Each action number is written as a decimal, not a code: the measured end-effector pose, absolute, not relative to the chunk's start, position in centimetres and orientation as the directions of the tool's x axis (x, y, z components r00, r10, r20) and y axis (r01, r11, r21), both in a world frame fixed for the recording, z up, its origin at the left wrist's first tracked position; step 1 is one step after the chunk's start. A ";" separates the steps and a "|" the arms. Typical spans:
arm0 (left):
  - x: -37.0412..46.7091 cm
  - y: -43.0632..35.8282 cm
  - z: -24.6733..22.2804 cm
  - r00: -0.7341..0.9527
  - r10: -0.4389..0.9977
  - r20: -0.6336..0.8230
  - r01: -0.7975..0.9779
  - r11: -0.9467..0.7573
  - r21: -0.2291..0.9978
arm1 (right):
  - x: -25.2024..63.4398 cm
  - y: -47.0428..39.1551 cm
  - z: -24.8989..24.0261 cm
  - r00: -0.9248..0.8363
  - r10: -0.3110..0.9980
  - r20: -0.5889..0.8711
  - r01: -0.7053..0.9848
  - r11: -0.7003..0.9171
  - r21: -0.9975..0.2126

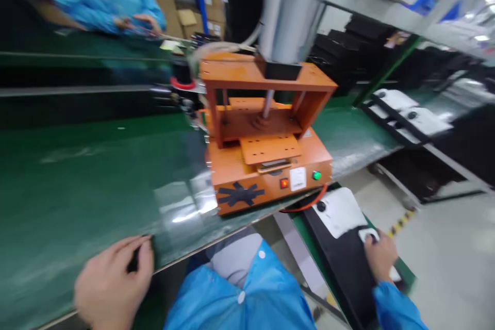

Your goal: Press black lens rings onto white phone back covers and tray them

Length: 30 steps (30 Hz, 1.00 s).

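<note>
My left hand (114, 284) is at the front edge of the green tabletop (77, 185), thumb and forefinger brought together. Something small and dark shows at its fingertips, too blurred to name. Low on the right, my right hand (381, 257) reaches down to a black tray (340, 263), its fingers closed about a small black round part on a small white piece (363, 234). A larger white piece (342, 211) with a black round part (321, 206) lies farther up the same tray.
An orange press (270, 75) with a grey cylinder (290, 10) stands on the tabletop, its red and green buttons facing me. Across the bench sits a person in blue (104, 0). To the right, a cart (460, 165) carries more white pieces (425, 119).
</note>
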<state>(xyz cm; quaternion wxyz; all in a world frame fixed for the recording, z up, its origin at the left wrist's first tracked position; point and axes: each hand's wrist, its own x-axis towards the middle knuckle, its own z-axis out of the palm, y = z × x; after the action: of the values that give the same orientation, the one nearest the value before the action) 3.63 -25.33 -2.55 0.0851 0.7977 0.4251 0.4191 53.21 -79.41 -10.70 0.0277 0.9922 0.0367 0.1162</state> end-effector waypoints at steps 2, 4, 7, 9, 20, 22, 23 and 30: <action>4.0 -25.6 -1.7 0.384 0.661 0.644 0.642 -0.693 0.329 | 51.8 -75.3 -11.2 0.854 0.369 0.366 0.408 -0.913 -0.031; 4.2 -25.6 -1.2 0.419 0.653 0.631 0.663 -0.695 0.278 | 49.3 -70.0 -11.6 0.614 0.610 0.501 0.746 -0.656 -0.115; 4.2 -25.7 -0.9 0.402 0.704 0.586 0.702 -0.648 0.296 | 42.9 -61.2 -10.4 0.299 0.769 0.565 0.953 -0.213 -0.215; 4.3 -26.0 -0.4 0.411 0.735 0.540 0.717 -0.627 0.307 | 37.9 -55.6 -8.1 0.112 0.818 0.564 0.958 0.063 -0.281; 3.7 -30.0 2.4 0.657 0.686 0.313 0.555 -0.721 0.414 | 24.9 -36.5 1.2 -0.267 0.772 0.576 0.810 0.504 -0.301; 4.0 -27.6 3.6 0.604 0.725 0.331 0.550 -0.680 0.485 | 24.9 -35.6 0.9 -0.266 0.737 0.621 0.796 0.532 -0.289; 4.6 -25.8 4.2 0.579 0.746 0.331 0.554 -0.657 0.512 | 25.0 -35.4 0.7 -0.265 0.720 0.641 0.792 0.541 -0.281; 10.7 -13.3 3.7 0.562 0.789 0.248 0.582 -0.590 0.559 | 25.8 -36.1 -0.5 -0.254 0.713 0.653 0.797 0.537 -0.277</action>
<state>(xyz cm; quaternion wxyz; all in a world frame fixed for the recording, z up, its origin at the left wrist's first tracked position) 10.74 -13.32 3.73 0.2124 0.8579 0.3996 0.2435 25.76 -36.06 -0.52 -0.3805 0.4779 0.7898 0.0547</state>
